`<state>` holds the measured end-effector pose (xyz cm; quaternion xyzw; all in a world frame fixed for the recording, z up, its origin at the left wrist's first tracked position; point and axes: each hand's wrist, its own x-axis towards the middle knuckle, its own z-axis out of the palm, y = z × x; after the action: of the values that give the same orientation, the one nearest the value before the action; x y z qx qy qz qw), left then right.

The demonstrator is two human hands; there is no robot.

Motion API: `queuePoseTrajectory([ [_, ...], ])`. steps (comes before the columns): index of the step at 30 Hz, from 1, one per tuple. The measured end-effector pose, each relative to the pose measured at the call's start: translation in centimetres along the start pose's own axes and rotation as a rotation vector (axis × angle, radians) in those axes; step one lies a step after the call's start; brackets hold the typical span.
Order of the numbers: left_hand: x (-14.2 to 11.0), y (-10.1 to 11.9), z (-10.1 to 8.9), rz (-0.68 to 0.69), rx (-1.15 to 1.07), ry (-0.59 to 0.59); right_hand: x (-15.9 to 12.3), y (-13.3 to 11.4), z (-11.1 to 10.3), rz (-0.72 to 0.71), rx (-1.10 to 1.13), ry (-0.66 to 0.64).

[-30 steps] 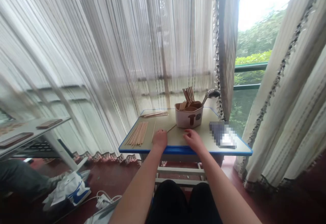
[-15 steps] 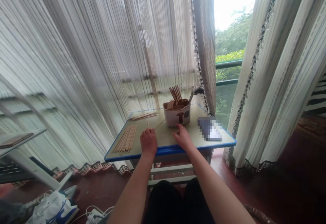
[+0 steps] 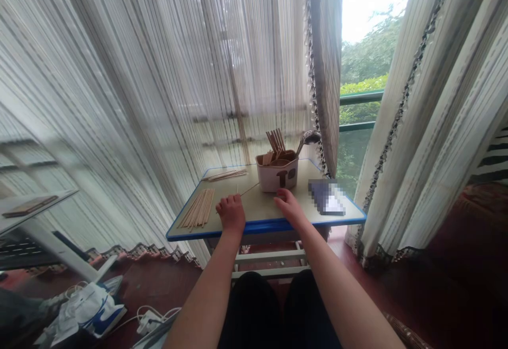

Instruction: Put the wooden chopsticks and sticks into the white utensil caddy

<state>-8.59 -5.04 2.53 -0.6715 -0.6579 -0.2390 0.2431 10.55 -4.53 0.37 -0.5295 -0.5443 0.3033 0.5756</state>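
Note:
My left hand (image 3: 230, 214) rests on the beige tabletop with blue edging (image 3: 265, 227), its fingers curled, just right of a flat pile of wooden sticks (image 3: 197, 209). A thin loose stick (image 3: 250, 189) lies beyond it, and I cannot tell whether the hand holds anything. My right hand (image 3: 289, 207) lies with its fingers on the table, just in front of a white mushroom-print holder (image 3: 277, 176) filled with flat wooden sticks (image 3: 274, 143). A smaller bundle of sticks (image 3: 226, 175) lies at the back left.
A spoon (image 3: 310, 137) leans from the holder. A pixelated flat object (image 3: 326, 197) lies at the table's right. Sheer curtains hang behind the table, beside a window railing (image 3: 361, 98). On the floor at left are a white bag (image 3: 85, 312) and cords (image 3: 148, 320).
My right hand has moved forward, closer to the holder, and my left hand's fingers are more curled. The view has swung, so the table sits further left and looks smaller.

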Motion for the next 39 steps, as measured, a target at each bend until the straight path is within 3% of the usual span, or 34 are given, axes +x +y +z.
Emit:
queuePoseTrajectory([
  [6,0.0,0.1,-0.3,0.101,-0.088,-0.054,-0.1,-0.1,0.0,-0.033,0.014,-0.008],
  [13,0.3,0.2,-0.8,0.189,-0.138,-0.161,-0.7,-0.5,0.3,-0.164,-0.239,-0.28],
  [19,0.2,-0.2,-0.5,0.251,-0.184,-0.123,-1.3,-1.3,0.8,-0.313,-0.462,-0.308],
  [23,0.0,-0.2,-0.3,0.259,-0.192,-0.091,-1.2,-1.2,0.9,-0.292,-0.487,-0.299],
  [28,-0.1,0.0,-0.2,0.141,-0.154,0.01,-1.3,-0.6,0.5,-0.16,-0.296,-0.121],
  [31,0.0,0.2,0.1,0.152,-0.169,-0.035,-1.2,-1.0,0.1,-0.123,-0.022,-0.093],
  [35,0.6,0.5,0.9,0.164,-0.18,-0.119,1.0,-3.7,-1.2,-0.165,0.21,-0.082],
  [39,1.3,0.6,1.9,0.135,-0.171,-0.216,5.7,-7.6,-2.9,-0.248,0.187,-0.01],
])
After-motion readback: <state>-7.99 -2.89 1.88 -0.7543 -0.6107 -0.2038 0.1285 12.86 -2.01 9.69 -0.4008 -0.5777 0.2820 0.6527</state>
